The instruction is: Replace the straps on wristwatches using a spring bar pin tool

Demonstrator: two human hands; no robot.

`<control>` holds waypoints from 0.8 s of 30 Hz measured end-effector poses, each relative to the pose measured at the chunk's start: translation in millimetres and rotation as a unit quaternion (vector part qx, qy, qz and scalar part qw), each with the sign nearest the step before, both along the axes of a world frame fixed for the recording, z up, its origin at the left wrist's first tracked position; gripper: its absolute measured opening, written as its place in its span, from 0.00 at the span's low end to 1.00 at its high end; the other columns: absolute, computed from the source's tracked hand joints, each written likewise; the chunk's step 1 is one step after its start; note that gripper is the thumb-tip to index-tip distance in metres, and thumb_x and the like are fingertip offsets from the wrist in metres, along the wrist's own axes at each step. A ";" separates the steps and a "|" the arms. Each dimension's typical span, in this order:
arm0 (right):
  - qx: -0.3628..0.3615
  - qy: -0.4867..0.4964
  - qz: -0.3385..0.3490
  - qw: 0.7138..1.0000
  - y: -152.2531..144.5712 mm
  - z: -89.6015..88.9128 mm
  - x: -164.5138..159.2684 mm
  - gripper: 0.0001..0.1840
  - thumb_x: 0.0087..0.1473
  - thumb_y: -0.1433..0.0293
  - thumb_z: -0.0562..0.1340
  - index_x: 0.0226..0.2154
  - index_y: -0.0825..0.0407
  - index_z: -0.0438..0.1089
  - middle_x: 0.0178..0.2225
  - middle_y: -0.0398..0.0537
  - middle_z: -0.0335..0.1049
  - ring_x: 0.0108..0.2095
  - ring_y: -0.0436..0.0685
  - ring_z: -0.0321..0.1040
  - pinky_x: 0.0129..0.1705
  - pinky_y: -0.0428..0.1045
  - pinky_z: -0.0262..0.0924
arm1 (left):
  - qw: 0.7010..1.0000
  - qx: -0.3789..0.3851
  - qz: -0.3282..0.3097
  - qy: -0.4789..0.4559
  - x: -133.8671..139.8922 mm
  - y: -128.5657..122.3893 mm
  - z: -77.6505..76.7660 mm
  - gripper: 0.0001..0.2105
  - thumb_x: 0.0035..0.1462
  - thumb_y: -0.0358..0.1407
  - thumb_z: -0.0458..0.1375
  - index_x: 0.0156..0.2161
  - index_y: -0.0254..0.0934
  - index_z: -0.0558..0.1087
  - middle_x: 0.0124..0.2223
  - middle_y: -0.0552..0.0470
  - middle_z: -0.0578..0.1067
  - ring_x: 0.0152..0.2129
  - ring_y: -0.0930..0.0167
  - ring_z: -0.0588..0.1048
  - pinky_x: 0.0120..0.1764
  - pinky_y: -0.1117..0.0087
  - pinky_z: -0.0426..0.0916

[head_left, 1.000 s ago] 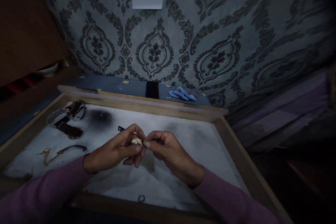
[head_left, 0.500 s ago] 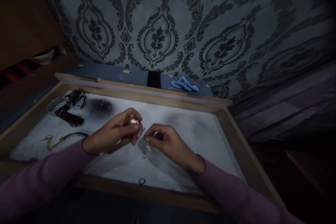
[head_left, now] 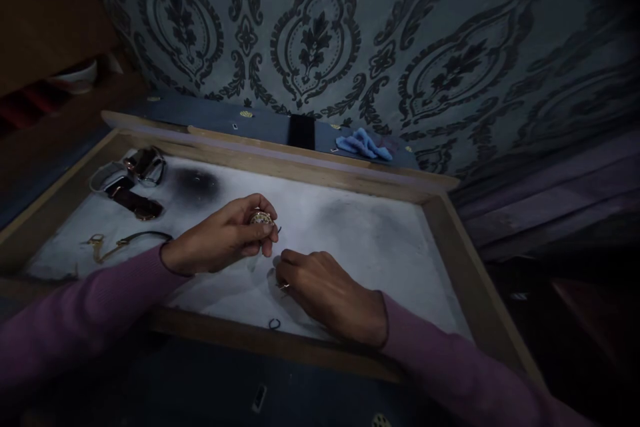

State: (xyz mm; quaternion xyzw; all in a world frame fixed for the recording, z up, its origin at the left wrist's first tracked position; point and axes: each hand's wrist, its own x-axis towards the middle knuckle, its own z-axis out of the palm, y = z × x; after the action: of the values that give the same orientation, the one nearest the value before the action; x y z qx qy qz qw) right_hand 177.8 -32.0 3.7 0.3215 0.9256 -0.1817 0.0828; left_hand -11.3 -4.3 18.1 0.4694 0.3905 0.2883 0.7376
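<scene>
My left hand point(head_left: 243, 227) is closed around a round gold-coloured watch case point(head_left: 261, 219), thumb on its front edge and fingers curled behind. The visible side looks patterned, but its detail is too small to read. A thin dark sliver point(head_left: 279, 229) shows just beyond those fingertips. To the right and lower, my right hand point(head_left: 325, 290) is closed with its fingers bent down near the white sheet point(head_left: 370, 240). A small shiny piece point(head_left: 284, 287) glints at its fingertips; its kind is unclear. Below lies a small dark open ring point(head_left: 275, 324).
Watches with straps point(head_left: 133, 200) lie at the tray's left, with a gold-and-black strap piece point(head_left: 120, 240) nearer me. The wooden tray's raised rim point(head_left: 320, 163) surrounds the sheet. Behind it are a blue cloth point(head_left: 364, 144) and a black rectangle point(head_left: 301, 132).
My right hand has moved down toward the sheet and turned its back upward, farther from the watch case. My left hand has tilted the case so its patterned side shows. The view has dipped.
</scene>
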 end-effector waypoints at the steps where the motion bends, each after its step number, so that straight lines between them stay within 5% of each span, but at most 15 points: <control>1: 0.006 -0.009 0.009 1.000 -1.1 0.7 -0.8 0.12 0.54 0.84 0.54 0.34 0.56 0.69 0.37 0.48 0.72 0.25 0.51 0.64 0.25 0.48 0.53 | 1.000 -0.004 0.000 -0.004 0.0 0.2 -0.6 0.05 0.58 0.29 0.57 0.37 0.36 0.62 0.30 0.54 0.72 0.24 0.77 0.70 0.24 0.78 0.57; 9: 0.058 -0.049 0.065 0.995 -7.8 1.0 -6.7 0.14 0.49 0.84 0.56 0.38 0.58 0.66 0.37 0.55 0.71 0.24 0.54 0.64 0.22 0.49 0.52 | 0.999 -0.023 0.000 -0.029 1.7 0.5 -6.8 0.08 0.54 0.32 0.60 0.35 0.36 0.63 0.28 0.55 0.72 0.23 0.77 0.70 0.23 0.77 0.55; 17: -0.046 0.051 -0.033 0.997 1.1 -1.4 2.9 0.12 0.51 0.85 0.53 0.34 0.56 0.67 0.34 0.50 0.71 0.26 0.52 0.63 0.27 0.47 0.54 | 1.000 -0.009 -0.009 0.006 1.6 2.9 -13.5 0.08 0.53 0.34 0.60 0.35 0.35 0.66 0.26 0.55 0.71 0.21 0.77 0.68 0.21 0.77 0.52; 21: -0.131 0.222 -0.141 0.956 13.1 -8.0 12.9 0.09 0.52 0.83 0.56 0.31 0.55 0.67 0.29 0.45 0.69 0.30 0.52 0.65 0.33 0.47 0.57 | 0.998 0.011 -0.027 0.050 -0.9 3.7 -15.8 0.05 0.56 0.34 0.58 0.36 0.36 0.66 0.27 0.56 0.71 0.21 0.77 0.68 0.21 0.77 0.53; 24: -0.216 0.302 -0.225 0.901 22.1 -5.3 17.9 0.05 0.56 0.75 0.59 0.28 0.54 0.68 0.23 0.40 0.64 0.24 0.48 0.59 0.26 0.45 0.53 | 0.994 0.027 -0.058 0.093 -1.8 3.7 -17.1 0.05 0.58 0.36 0.56 0.35 0.36 0.67 0.24 0.58 0.69 0.19 0.78 0.66 0.20 0.76 0.52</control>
State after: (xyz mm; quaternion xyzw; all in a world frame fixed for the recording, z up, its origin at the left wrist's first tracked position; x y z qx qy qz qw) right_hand 195.7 -10.0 -1.6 0.4251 0.7469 -0.4798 -0.1767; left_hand -13.0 -0.6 1.0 0.5357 0.4215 0.2111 0.7006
